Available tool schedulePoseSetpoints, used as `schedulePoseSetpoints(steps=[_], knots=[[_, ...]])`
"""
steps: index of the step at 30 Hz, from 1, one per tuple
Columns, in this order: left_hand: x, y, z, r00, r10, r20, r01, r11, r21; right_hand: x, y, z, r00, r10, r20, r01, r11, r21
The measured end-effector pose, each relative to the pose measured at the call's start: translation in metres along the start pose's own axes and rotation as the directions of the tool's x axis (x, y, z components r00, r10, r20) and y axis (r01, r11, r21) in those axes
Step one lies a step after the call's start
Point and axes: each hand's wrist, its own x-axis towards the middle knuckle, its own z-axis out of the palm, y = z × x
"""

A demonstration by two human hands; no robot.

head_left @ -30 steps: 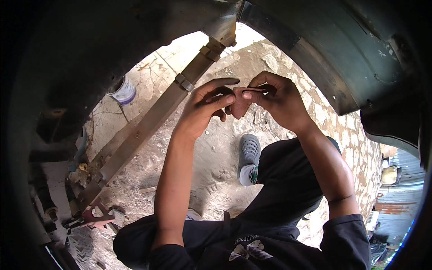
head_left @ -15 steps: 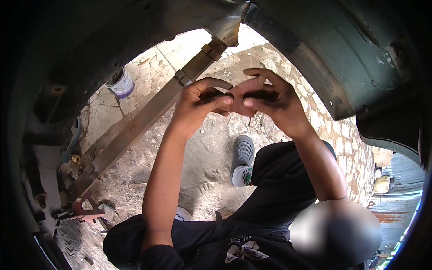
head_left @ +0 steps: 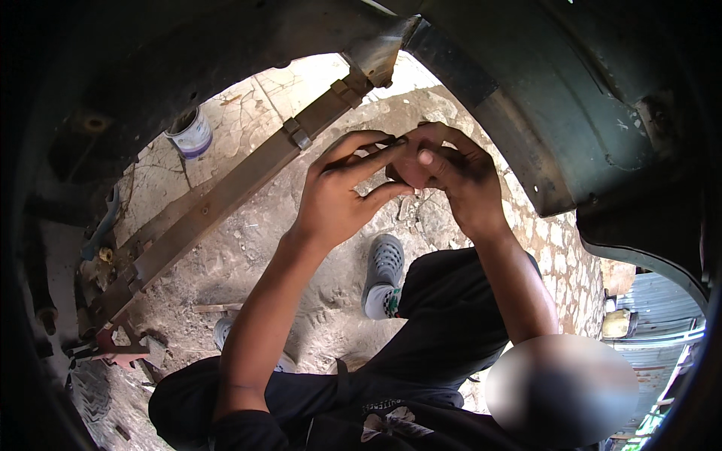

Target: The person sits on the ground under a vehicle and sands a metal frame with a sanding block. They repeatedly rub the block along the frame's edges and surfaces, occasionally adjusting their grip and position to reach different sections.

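In front of me, both hands are on a small reddish-brown piece of sandpaper [head_left: 411, 171], which looks folded or bent. My right hand [head_left: 471, 184] pinches it from the right, its thumb lying on the near face and its fingers curled behind. From the left, my left hand [head_left: 336, 186] grips its edge, with the index fingertip on the upper part and the thumb at the lower edge. The hands partly hide the sheet, so its full shape cannot be made out.
Dark metal panels [head_left: 526, 128] arch over and around me. A long rusty beam [head_left: 218, 203] runs diagonally on the left. Beyond it stands a paint-stained bucket [head_left: 190, 135]. A reddish metal stand [head_left: 124, 349] sits at lower left. Corrugated sheeting [head_left: 662, 316] is at right.
The sandpaper was held stretched between both hands; now it looks smaller and more folded. My left fingers have spread and shifted along its edge. The whole view has moved slightly.
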Motion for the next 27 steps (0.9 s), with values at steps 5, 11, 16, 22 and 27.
schedulePoseSetpoints(steps=[5,11,16,22,27], knots=[[-0.001,-0.005,-0.005,0.997,-0.074,-0.007,0.07,0.969,-0.238,-0.001,0.012,-0.005,0.999,-0.049,0.004,0.049,0.997,0.058],[-0.011,-0.015,-0.005,0.853,-0.518,-0.063,0.414,0.745,-0.523,-0.001,0.002,-0.006,0.993,-0.096,-0.074,0.065,0.939,-0.339],[-0.008,-0.005,0.004,0.872,-0.447,-0.198,0.356,0.858,-0.372,-0.002,0.013,-0.002,0.971,-0.191,-0.141,0.104,0.877,-0.469],[-0.008,0.006,0.013,0.957,-0.233,-0.172,0.227,0.972,-0.051,-0.007,0.024,0.008,0.885,-0.46,0.069,0.389,0.65,-0.653],[-0.019,0.008,0.021,0.94,-0.337,-0.054,0.317,0.921,-0.226,-0.01,0.029,0.012,0.944,-0.331,0.005,0.273,0.77,-0.576]])
